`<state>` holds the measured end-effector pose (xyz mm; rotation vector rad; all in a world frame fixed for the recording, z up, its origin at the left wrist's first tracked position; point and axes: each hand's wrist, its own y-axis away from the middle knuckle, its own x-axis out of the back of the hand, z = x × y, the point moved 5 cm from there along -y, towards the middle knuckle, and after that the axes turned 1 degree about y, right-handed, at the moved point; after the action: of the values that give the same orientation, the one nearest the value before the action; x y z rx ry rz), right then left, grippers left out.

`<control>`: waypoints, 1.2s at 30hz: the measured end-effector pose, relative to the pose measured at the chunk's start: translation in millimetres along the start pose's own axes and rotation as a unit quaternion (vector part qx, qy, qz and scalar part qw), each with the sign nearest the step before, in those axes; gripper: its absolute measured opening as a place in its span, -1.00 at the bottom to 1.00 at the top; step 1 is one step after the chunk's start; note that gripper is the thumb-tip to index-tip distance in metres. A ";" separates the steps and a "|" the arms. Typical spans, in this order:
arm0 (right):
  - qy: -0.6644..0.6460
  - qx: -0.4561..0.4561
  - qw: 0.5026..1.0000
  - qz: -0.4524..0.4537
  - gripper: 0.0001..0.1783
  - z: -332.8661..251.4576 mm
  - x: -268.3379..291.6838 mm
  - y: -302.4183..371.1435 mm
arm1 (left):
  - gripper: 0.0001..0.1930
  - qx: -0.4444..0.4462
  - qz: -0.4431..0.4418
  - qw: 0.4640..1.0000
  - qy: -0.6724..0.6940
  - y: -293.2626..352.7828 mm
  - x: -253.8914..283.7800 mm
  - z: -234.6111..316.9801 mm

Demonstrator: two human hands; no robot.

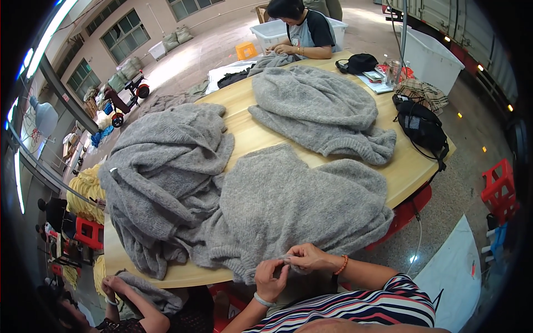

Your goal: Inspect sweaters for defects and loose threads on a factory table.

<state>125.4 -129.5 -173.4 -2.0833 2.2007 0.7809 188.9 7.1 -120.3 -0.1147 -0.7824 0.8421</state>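
Note:
A grey knitted sweater (pixel 302 202) lies spread on the wooden table (pixel 247 133) in front of me, its near edge reaching the table's front. My left hand (pixel 270 282), with a pale band at the wrist, pinches the knit at that near edge. Close beside it, my right hand (pixel 308 257), wearing a beaded bracelet, has its fingers closed on the same edge. The fingertips of both hands almost meet; anything small between them cannot be made out. A heap of grey sweaters (pixel 161 172) touches this one on the left.
More grey knitwear (pixel 316 105) lies farther back. Black bags (pixel 419 125) and a black cap (pixel 361 63) sit at the table's right side. One co-worker (pixel 313 33) handles knitwear at the far end; another person's hands (pixel 115 286) hold grey fabric at lower left. Red stools (pixel 499 188) stand around.

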 end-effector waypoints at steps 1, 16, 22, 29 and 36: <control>-0.010 0.004 1.000 0.014 -0.76 -1.6 -0.9 1.1 | -0.78 0.000 0.002 1.000 0.000 -0.1 -0.9 -0.5; 0.329 0.145 0.910 0.208 -0.74 0.9 -22.8 17.9 | -0.85 -0.042 0.062 0.997 -0.013 14.1 1.3 -3.5; 0.509 0.205 0.816 0.182 -0.83 -10.2 -15.1 51.0 | -0.86 0.001 0.048 0.999 0.007 18.7 3.3 -16.0; 0.488 0.198 0.816 0.238 -0.85 -8.5 -7.0 85.6 | -0.78 -0.101 0.028 0.989 -0.105 20.2 2.7 10.4; 0.458 0.277 0.819 0.206 -0.85 -8.0 -12.0 94.6 | -0.51 -0.173 -0.092 0.979 -0.058 13.4 -13.2 65.7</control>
<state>40.5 -122.2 -129.9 -1.8347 2.8050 -1.0505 131.6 -6.5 -85.8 -0.2989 -1.0295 0.5354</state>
